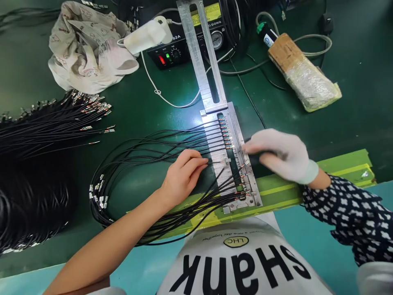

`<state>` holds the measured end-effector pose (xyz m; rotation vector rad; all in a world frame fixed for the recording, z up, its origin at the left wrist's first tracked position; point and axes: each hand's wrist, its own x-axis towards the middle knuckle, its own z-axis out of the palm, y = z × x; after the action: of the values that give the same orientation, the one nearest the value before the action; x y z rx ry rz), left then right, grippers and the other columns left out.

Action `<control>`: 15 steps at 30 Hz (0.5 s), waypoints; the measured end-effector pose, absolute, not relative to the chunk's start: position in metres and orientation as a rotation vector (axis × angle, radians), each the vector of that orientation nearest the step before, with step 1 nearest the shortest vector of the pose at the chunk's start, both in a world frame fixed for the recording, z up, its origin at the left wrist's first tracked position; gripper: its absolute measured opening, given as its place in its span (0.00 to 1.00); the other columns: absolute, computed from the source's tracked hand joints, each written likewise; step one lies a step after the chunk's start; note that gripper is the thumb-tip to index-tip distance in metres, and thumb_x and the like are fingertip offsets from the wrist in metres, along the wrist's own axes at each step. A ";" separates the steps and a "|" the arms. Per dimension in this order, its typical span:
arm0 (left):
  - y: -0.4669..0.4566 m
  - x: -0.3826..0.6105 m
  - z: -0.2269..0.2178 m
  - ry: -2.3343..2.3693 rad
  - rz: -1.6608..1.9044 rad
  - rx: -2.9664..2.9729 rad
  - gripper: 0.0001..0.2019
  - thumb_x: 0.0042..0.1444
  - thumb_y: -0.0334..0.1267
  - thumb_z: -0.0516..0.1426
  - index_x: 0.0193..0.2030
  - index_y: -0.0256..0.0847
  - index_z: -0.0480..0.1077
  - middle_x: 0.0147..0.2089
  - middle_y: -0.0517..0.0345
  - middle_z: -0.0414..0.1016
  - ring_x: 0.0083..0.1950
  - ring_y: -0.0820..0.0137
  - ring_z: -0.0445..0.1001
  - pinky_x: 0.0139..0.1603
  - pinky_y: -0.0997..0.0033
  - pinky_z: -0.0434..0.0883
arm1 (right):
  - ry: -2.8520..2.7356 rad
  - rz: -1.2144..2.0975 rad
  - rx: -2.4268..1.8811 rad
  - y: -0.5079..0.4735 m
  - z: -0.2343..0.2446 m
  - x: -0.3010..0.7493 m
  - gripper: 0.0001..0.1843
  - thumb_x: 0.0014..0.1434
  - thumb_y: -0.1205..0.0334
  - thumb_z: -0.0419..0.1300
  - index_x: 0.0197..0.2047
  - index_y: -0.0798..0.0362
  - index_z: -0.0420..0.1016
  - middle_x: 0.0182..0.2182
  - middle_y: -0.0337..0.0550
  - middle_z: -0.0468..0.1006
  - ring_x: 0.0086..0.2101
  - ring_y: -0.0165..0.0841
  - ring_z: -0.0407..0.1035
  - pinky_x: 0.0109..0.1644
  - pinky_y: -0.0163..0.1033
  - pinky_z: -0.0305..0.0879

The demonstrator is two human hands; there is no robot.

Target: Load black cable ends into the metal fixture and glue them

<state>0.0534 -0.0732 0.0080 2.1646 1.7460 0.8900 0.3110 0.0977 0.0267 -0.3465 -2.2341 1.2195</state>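
A metal jig (232, 123) with a row of slots lies on the green bench, holding several black wires (172, 141) whose terminal ends sit side by side. My left hand (183, 176) is bare; its fingers pinch one thin black wire and press it into a slot near the jig's middle. My right hand (278, 155), in a white glove, is closed round a dark tool handle (257, 157) at the jig's right edge. Loops of the loaded wires (123, 176) spread out to the left.
A big bundle of black wires with terminals (46, 123) lies at the left. A crumpled cloth (86, 45), a control box with lit indicators (172, 53), a white plug (147, 35) and a wrapped block (302, 73) sit at the back. A green-yellow rail (337, 172) lines the bench's front edge.
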 end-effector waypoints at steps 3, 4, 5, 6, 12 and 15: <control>-0.059 0.054 -0.002 1.749 0.854 2.269 0.15 0.64 0.25 0.57 0.56 0.36 0.71 0.42 0.54 0.73 0.42 0.72 0.72 0.42 0.74 0.71 | -2.103 1.216 -0.744 0.116 0.013 0.307 0.11 0.67 0.63 0.58 0.46 0.47 0.83 0.44 0.40 0.84 0.45 0.37 0.78 0.52 0.44 0.75; -0.055 0.053 -0.005 1.732 0.814 2.299 0.15 0.64 0.25 0.57 0.57 0.36 0.71 0.41 0.54 0.73 0.40 0.73 0.71 0.40 0.74 0.71 | -2.083 1.235 -0.797 0.120 0.008 0.305 0.11 0.68 0.61 0.58 0.45 0.47 0.83 0.43 0.39 0.84 0.44 0.37 0.78 0.51 0.44 0.75; -0.052 0.053 -0.007 1.714 0.776 2.323 0.16 0.65 0.25 0.56 0.58 0.36 0.71 0.41 0.54 0.72 0.39 0.73 0.71 0.39 0.74 0.71 | -2.078 1.256 -0.825 0.122 0.003 0.304 0.11 0.68 0.61 0.58 0.44 0.48 0.83 0.42 0.38 0.84 0.43 0.37 0.79 0.50 0.43 0.76; -0.050 0.052 -0.009 1.696 0.750 2.345 0.16 0.65 0.25 0.55 0.58 0.35 0.71 0.40 0.54 0.72 0.38 0.73 0.70 0.38 0.74 0.70 | -2.084 1.272 -0.838 0.123 0.000 0.302 0.11 0.68 0.60 0.58 0.44 0.48 0.83 0.41 0.38 0.84 0.42 0.36 0.79 0.50 0.43 0.76; -0.045 0.048 -0.011 1.628 0.718 2.456 0.16 0.63 0.24 0.55 0.57 0.34 0.71 0.43 0.49 0.72 0.40 0.70 0.70 0.39 0.72 0.72 | -2.077 1.349 -0.859 0.122 -0.001 0.300 0.11 0.67 0.60 0.59 0.43 0.47 0.84 0.40 0.37 0.84 0.41 0.34 0.78 0.49 0.41 0.76; -0.045 0.047 -0.012 1.605 0.727 2.462 0.17 0.63 0.23 0.55 0.57 0.34 0.71 0.45 0.47 0.74 0.43 0.69 0.71 0.42 0.69 0.73 | -2.085 1.364 -0.868 0.123 0.001 0.301 0.11 0.67 0.60 0.59 0.44 0.48 0.84 0.40 0.37 0.84 0.40 0.34 0.78 0.49 0.41 0.76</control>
<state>0.0469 -0.0447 -0.0124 2.4617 1.6053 0.7272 0.3006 0.1230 0.0013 -0.8677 -2.0852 1.3638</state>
